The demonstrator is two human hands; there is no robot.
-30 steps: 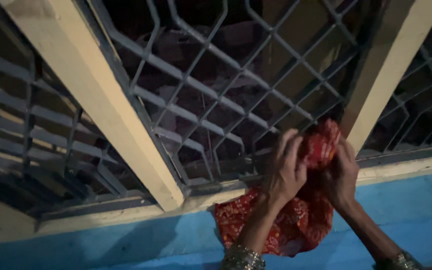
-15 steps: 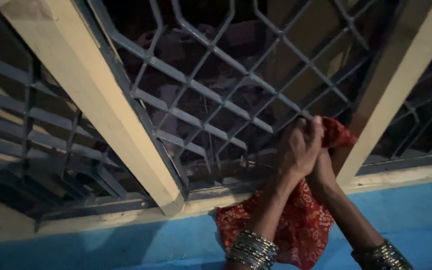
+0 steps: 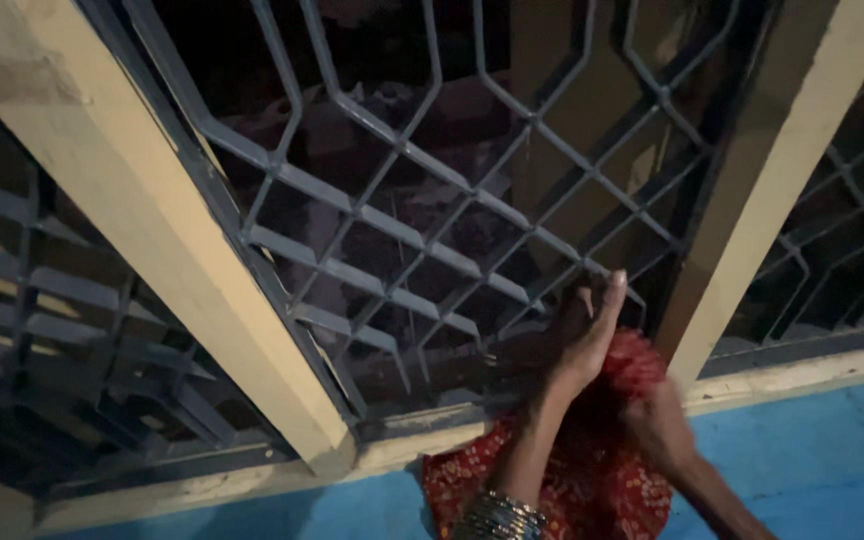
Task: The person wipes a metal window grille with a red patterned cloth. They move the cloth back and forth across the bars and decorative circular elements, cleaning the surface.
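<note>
Red patterned cloth (image 3: 562,480) hangs below both hands; left hand (image 3: 584,335) fingers straight, right hand (image 3: 657,425) gripping it.

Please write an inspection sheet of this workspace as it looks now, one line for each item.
Surface: blue painted ledge below the window, with a cream sill.
Job's things: red patterned cloth hanging against the ledge, its top bunched between the hands.
Clutter: nothing seen.
Hands: left hand raised, fingers straight, against the cloth; right hand gripping the cloth, blurred; silver bangles on the left wrist.
Cables: nothing seen.
Surroundings: grey metal window grille, cream frame posts, dark outside.
</note>
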